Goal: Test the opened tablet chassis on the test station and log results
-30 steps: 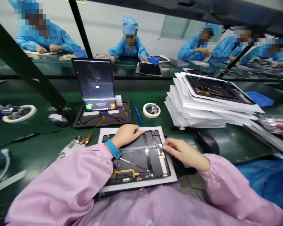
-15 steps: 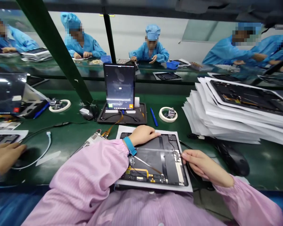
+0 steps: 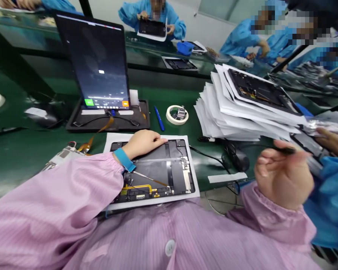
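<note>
A dark tablet housing (image 3: 154, 171) lies on white paper in front of me, its inside facing up with ribbon cables and small boards along its edges. My left hand (image 3: 143, 144), with a teal band at the wrist, rests on the upper edge of the housing, thumb stretched out to the right. Most of its other fingers are hidden. Off to the right, my right hand (image 3: 284, 176) is raised in the air, palm toward me. Between its thumb and fingers is a black cable plug (image 3: 287, 150), blurred by motion.
A tablet with a lit screen (image 3: 101, 63) stands in a black tray (image 3: 107, 123). Behind the housing are a blue pen (image 3: 159, 118) and a white tape roll (image 3: 177, 114). Stacked paper and housings (image 3: 228, 112) stand right, near a black mouse (image 3: 236, 155). A co-worker's hand (image 3: 333, 140) is far right.
My right hand has left the right edge of the housing and risen to the right with the cable plug. The view has swung right; my left hand stays on the housing.
</note>
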Available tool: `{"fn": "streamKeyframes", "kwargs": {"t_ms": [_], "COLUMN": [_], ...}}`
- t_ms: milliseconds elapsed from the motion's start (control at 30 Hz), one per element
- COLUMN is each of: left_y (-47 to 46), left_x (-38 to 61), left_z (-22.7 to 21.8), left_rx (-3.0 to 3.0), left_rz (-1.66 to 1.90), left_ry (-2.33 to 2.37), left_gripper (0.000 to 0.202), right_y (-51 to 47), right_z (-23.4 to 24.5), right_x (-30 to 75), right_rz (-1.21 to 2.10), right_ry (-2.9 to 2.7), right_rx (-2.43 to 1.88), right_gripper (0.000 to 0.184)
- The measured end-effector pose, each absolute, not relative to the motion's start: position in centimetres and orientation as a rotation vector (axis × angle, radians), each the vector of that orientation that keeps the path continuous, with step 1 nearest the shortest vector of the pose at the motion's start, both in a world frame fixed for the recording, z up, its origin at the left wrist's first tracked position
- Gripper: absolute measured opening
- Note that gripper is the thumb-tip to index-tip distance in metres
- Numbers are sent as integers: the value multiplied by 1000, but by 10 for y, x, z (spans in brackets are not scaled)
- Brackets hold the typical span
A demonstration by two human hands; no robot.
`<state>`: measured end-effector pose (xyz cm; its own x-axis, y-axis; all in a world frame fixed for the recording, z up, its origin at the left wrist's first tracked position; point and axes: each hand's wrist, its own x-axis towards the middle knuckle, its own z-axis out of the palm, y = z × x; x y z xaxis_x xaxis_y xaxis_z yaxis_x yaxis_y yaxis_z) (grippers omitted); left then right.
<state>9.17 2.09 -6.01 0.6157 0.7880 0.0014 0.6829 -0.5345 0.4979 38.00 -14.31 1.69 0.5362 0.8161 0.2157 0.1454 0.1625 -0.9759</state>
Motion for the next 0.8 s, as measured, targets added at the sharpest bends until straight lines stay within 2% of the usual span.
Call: {"fn": "streamKeyframes", "kwargs": {"t_ms": [33,100,167,233,400,567,633,800], "left_y": [20,19,18,19,20,19,19,19], "left_x": [92,93,93,93,93,93,93,94], "left_z": [-59,-57,-57,-57,-58,-58,-58,-59], "left_rx": [2391,2399,2406,2410,2418,2422,2423,2423], "left_rz": [298,262,230,215,223,234,244,263], "left_ry": [1166,1176,1187,1194,1182,1197,1199,1192], "left_gripper": [54,54,55,55,55,54,54,55], "right_y": [-147,-148,-142,-132,-120,-120,-122,-133], "right_z": [20,15,-2,-24,-60,-63,-59,-53], "right_x": [373,354,338,327,324,320,316,302], "right_rz": [548,672,857,912,1024,1114,975,276], "right_ry": [-982,-1210,-1454,-1574,-1446,-1344,-1480,-1974], "right_rx": [-1318,-1385,-1516,-1601,-1609,-1595,-1677,-1903], "right_gripper": [31,27,20,22,27,27,26,35]}}
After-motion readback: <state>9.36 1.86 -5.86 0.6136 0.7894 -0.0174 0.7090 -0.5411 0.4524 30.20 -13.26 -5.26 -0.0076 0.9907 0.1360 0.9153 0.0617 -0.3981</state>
